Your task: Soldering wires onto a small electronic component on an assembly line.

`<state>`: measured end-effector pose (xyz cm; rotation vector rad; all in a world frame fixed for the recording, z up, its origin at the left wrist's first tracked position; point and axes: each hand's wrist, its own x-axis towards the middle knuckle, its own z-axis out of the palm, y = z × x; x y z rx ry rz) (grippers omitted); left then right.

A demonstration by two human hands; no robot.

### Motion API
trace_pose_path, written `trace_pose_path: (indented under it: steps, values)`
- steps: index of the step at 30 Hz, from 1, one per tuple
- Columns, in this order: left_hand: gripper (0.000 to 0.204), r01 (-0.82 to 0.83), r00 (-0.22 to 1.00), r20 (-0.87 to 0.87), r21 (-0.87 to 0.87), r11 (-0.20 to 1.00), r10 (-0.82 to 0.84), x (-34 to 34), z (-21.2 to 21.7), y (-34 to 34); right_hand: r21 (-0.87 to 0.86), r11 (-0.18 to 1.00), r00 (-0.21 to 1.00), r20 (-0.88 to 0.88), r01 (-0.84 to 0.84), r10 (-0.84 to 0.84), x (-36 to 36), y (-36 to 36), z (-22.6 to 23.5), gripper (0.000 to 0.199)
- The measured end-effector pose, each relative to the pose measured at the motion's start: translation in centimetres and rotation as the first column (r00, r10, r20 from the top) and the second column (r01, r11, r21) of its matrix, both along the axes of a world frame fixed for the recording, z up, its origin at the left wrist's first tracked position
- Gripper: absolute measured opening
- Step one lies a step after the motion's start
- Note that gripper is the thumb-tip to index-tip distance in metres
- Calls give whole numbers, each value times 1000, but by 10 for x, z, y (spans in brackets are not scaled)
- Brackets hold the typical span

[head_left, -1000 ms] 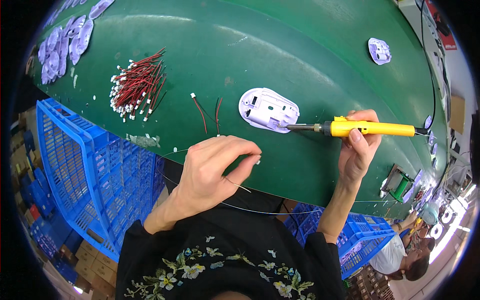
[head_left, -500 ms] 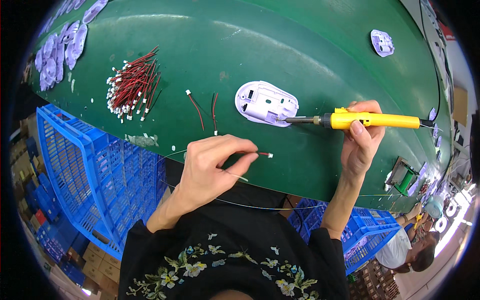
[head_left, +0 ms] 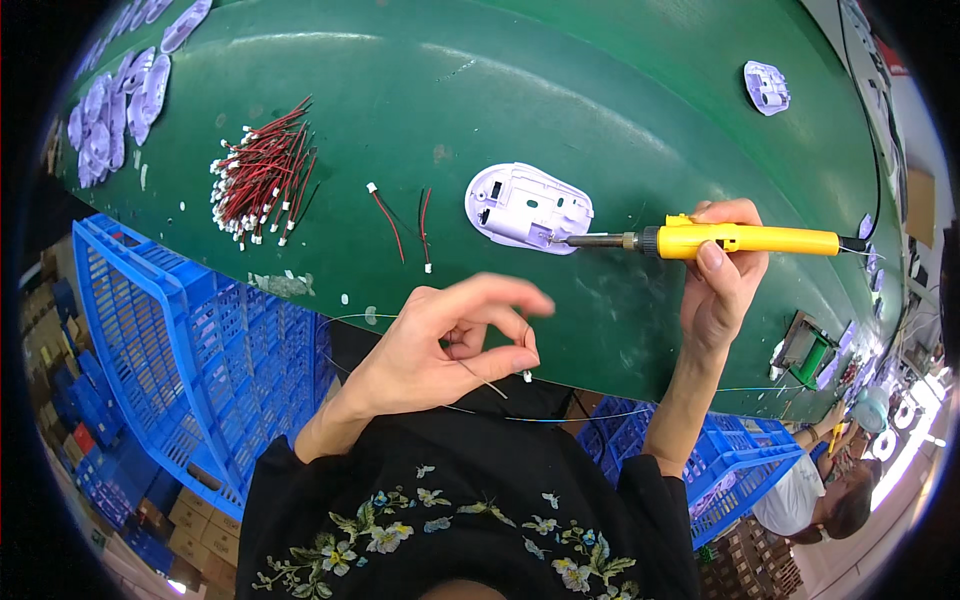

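Note:
My right hand (head_left: pixel 722 275) is closed round the yellow handle of a soldering iron (head_left: pixel 745 240). The iron's tip touches the lower right part of a pale lilac oval plastic shell (head_left: pixel 515 190) lying on the bench. Closer to me, my left hand (head_left: pixel 455 345) is pinched, its index finger raised and blurred. A white plug (head_left: pixel 528 377) of a short connector wire shows below the thumb tip; the rest of that wire is mostly hidden. Thin solder wire (head_left: pixel 487 381) also runs through this hand. Two loose connector wires (head_left: pixel 388 225) lie left of the shell.
A heap of red-and-black connector wires (head_left: pixel 262 175) lies on the green bench (head_left: pixel 400 110), with piled lilac shells (head_left: pixel 120 105) farther left. Another shell (head_left: pixel 767 88) is far right, above a solder spool stand (head_left: pixel 808 352). Blue crates (head_left: pixel 190 340) flank me; another person (head_left: pixel 810 500) works at right.
My left hand has moved toward me and slightly right, lifting its index finger, with the white plug now below the thumb. The iron stays on the shell; faint smoke shows beside it.

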<state>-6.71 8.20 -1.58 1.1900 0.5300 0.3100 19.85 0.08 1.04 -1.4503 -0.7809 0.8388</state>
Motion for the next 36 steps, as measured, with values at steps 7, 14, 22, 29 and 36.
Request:
trace_pose_path:
  steps: [7,14,22,29,36]
  values:
    - [15,-128,975,-174,83,988,141,4,-12,-8,4,1000,1000,-6,-5,5,0,-1,0,32]
    - [10,-315,872,-204,461,830,444,24,-16,-14,20,1000,1000,1,-3,3,0,-1,-1,33]
    - [11,-387,826,-133,570,724,547,38,-23,-20,-20,1000,995,94,-19,21,-3,2,3,38]
    - [14,-397,812,-128,594,699,570,42,-25,-19,-43,999,996,88,-21,25,-3,2,3,38]
    - [15,-387,818,-131,595,704,560,40,-25,-19,-41,999,995,97,-14,17,-3,2,4,39]
